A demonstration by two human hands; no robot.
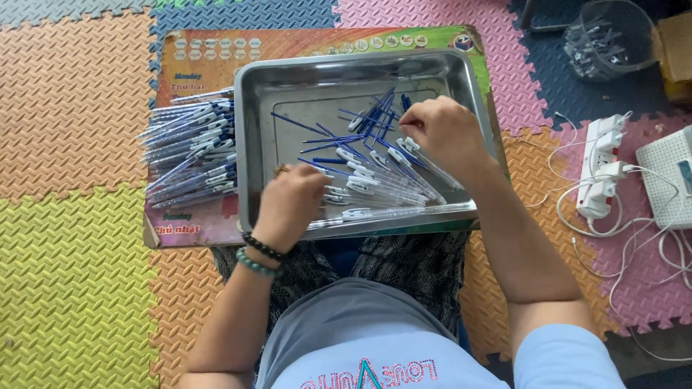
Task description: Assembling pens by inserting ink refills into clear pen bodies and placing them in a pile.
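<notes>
left hand (290, 204), right hand (441, 130), steel tray (288, 83), colourful board (209, 50)

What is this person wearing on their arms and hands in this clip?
Both forearms are bare. The left hand has two beaded bracelets at the wrist: a black one and a teal-green one, and what looks like a ring. The right hand shows no jewellery; a light blue short sleeve covers the upper arm.

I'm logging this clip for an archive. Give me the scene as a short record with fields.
setting: foam puzzle-mat floor
work surface: metal tray on a printed board
in tray: clear pen barrels, blue refills
left hand: reaching among barrels
right hand: fingers down on the parts
beside tray: pile of assembled pens
far right: power strip
</notes>
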